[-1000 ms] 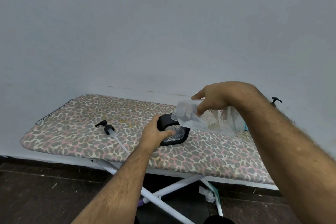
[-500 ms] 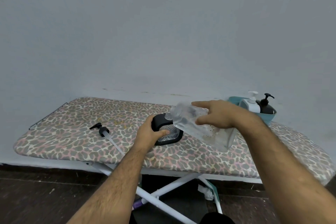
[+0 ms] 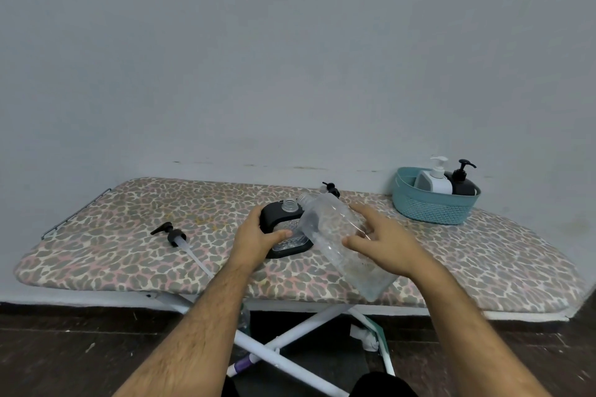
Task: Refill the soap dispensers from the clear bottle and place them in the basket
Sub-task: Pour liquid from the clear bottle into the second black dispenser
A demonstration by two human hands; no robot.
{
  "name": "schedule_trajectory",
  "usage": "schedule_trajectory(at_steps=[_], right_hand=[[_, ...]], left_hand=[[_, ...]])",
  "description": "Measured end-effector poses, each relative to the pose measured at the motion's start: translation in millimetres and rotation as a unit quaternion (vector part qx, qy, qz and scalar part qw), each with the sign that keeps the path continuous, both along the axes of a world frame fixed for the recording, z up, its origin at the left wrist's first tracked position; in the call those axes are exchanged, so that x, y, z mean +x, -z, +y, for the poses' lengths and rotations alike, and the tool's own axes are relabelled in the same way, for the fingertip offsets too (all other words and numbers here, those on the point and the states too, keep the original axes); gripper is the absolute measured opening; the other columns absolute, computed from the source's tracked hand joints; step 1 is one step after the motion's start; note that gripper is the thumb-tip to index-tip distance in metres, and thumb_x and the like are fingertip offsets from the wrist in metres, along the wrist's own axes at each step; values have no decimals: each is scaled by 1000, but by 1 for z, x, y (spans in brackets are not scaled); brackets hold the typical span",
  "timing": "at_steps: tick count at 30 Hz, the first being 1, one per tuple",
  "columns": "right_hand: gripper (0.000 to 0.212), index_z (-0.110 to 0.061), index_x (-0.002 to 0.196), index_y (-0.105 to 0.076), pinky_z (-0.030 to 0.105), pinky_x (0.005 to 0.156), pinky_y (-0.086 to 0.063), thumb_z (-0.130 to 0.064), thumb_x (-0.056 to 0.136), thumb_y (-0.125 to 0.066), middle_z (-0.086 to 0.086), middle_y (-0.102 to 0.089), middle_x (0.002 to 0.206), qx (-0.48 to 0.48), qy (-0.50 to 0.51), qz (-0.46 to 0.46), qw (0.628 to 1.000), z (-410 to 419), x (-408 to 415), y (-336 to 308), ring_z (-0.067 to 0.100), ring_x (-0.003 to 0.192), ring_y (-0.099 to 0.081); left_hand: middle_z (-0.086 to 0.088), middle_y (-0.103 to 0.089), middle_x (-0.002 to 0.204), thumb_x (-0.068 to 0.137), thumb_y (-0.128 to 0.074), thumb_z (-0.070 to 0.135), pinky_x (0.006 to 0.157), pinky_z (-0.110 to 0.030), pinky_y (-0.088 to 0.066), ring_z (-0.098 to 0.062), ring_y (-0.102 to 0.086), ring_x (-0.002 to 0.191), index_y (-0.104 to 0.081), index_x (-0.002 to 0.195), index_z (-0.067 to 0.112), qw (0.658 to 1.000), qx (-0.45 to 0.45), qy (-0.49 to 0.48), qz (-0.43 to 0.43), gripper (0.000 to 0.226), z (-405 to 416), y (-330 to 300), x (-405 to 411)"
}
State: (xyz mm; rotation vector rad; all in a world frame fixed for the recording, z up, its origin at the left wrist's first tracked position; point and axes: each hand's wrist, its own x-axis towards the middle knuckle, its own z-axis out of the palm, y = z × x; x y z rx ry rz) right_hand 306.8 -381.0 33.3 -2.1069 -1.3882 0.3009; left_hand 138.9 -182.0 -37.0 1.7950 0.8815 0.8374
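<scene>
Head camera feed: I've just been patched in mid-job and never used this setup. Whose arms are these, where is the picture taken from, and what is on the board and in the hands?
There is no machine here: a person works with bare hands, and the one camera sits on their head, looking forward and down. The left hand grips a black soap dispenser with its neck open, lying on a leopard-print ironing board. The right hand holds the tilted clear bottle, mouth near that neck. A loose black pump with its tube lies to the left on the board; another black pump shows behind the bottle. At the far right, a teal basket already holds a white dispenser and a black dispenser.
</scene>
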Motion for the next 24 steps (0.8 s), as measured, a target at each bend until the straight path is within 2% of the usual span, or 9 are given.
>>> schedule_trajectory(at_steps=[2,4,6,12,17,24], right_hand=[[71,-34,149,-39,31,84,-46,-45,86,-70,-5,-66,112,45,13,49,998,-2,1,10,10,102,-60],[67,-34,142,-45,34,85,-53,-45,82,-73,-9,-67,107,87,32,90,992,-4,2,19,9,96,-65],[69,-30,142,-45,35,82,-56,-43,81,-75,-8,-67,104,120,58,112,985,-4,3,28,10,92,-66],[58,-26,127,-46,20,68,-49,-33,81,-80,-6,-64,112,206,127,167,956,-3,2,44,8,91,-64],[59,-25,122,-43,37,93,-52,-33,79,-83,-4,-64,117,260,200,154,932,1,9,54,15,107,-62],[63,-24,121,-41,34,92,-50,-33,77,-84,2,-63,123,289,265,162,906,15,29,68,17,108,-61]], left_hand=[[7,-64,110,75,-85,23,67,-16,-49,-3,-63,93,-50,126,21,1000,-5,-1,-7,62,-1,0,0],[7,-64,109,75,-85,22,68,-17,-49,-5,-63,93,-50,126,21,1000,-6,-3,-11,62,-2,1,1],[9,-62,106,76,-84,22,67,-17,-49,-6,-62,92,-50,125,21,1000,-2,-6,-10,60,-3,0,2],[6,-62,107,76,-84,22,82,-31,-54,-16,-64,99,-50,126,18,1000,3,-17,-16,61,-6,1,6],[6,-62,110,76,-84,21,78,-25,-49,-14,-62,99,-50,129,18,999,7,-22,-23,63,-7,3,6],[10,-61,107,77,-83,23,73,-19,-46,-12,-62,98,-50,129,19,999,15,-22,-20,62,-8,3,5]])
